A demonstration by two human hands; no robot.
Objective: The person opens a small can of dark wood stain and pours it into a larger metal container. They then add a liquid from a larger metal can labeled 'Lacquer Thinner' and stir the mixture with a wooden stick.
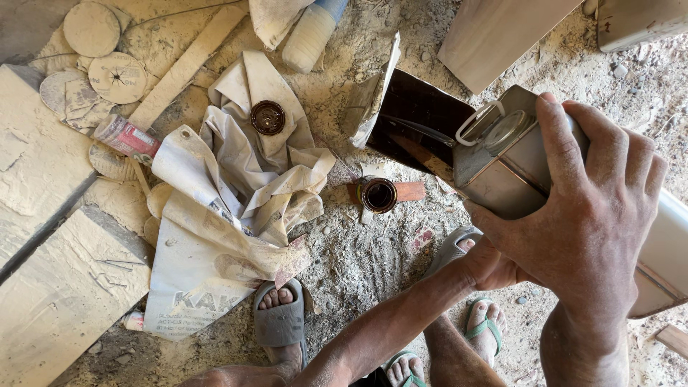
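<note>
A rectangular metal can (512, 168) with a ring handle and a round cap on its top is tilted over the dusty ground at right. My right hand (598, 215) is clamped over its upper side. My left hand (494, 265) supports it from underneath, mostly hidden by the can and my right hand. On the ground to the left of the can stands a small open brown pot (378, 195) with dark contents. A dark round lid (268, 117) lies on a crumpled white sack (236, 193).
Dusty boards (57, 287) lie at left, with worn sanding discs (107, 72) and a small red can (129, 137) above them. A dark panel (423, 115) lies behind the metal can. A plastic bottle (309, 34) lies at top. Sandalled feet (279, 319) stand below.
</note>
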